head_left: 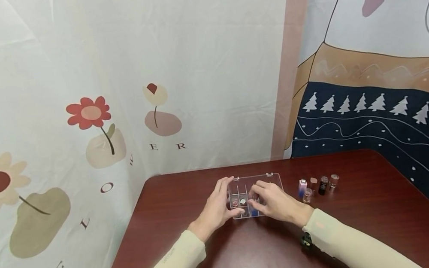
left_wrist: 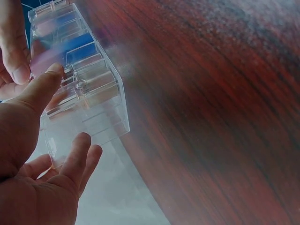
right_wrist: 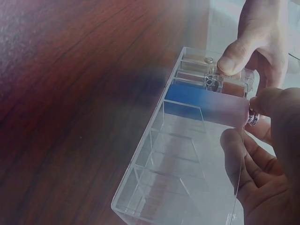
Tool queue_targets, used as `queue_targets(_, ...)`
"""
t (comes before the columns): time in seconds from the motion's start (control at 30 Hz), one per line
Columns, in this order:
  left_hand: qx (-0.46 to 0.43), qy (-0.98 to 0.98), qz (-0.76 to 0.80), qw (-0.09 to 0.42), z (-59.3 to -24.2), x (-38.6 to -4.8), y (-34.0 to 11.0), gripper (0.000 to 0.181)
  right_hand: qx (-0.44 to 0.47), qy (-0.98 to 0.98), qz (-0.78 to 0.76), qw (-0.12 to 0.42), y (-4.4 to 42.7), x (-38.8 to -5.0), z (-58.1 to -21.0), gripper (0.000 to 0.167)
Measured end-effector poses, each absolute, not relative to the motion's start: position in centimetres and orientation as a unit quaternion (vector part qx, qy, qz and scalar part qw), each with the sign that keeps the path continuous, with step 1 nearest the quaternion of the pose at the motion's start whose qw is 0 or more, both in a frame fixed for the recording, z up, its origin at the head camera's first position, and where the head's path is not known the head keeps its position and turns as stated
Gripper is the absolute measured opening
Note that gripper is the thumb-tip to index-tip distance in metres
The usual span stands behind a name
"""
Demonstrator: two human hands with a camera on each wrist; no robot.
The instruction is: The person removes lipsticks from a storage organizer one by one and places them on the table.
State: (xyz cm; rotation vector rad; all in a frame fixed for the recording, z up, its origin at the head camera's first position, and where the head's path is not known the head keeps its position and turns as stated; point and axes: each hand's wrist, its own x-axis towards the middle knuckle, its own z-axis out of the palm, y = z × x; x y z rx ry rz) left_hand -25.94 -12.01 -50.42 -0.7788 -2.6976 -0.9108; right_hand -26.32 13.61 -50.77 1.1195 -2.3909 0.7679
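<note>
On the table stands a clear divided organizer box [right_wrist: 185, 161], hinged at its far edge. My left hand [head_left: 215, 205] grips its left end, the thumb on the near side and the fingers spread at the back. A blue-to-pink tube [right_wrist: 206, 103] with a silver end, probably a lipstick, sits in a middle compartment. At its silver end my right hand [head_left: 273, 201] pinches it between thumb and fingers. Small cosmetic pieces, among them a reddish one [head_left: 235, 202] and one with a round pale top [head_left: 243, 201], occupy compartments beside the left thumb.
Right of the box stand several small cosmetic tubes: a pink-and-blue one [head_left: 302, 188], a clear-topped one [head_left: 307, 196], a brownish one [head_left: 313, 183], a black one [head_left: 323, 185] and another clear-topped one [head_left: 334, 180]. A printed curtain [head_left: 214, 86] hangs behind the dark red table [head_left: 160, 217].
</note>
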Motion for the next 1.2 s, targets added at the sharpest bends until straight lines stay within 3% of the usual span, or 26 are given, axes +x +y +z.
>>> queue_targets(0.67,-0.260,-0.911,-0.308,0.089,-50.4,-26.1,-12.0,0.106,0.404,-0.845,0.287,0.198,13.9,-26.0,-50.2,0.013)
queue_targets(1.2,-0.260,-0.913,-0.299,0.097,-50.3,-26.0,-11.9,0.107,0.422,-0.823,0.289,0.246,14.3,-25.7,-48.7,0.017)
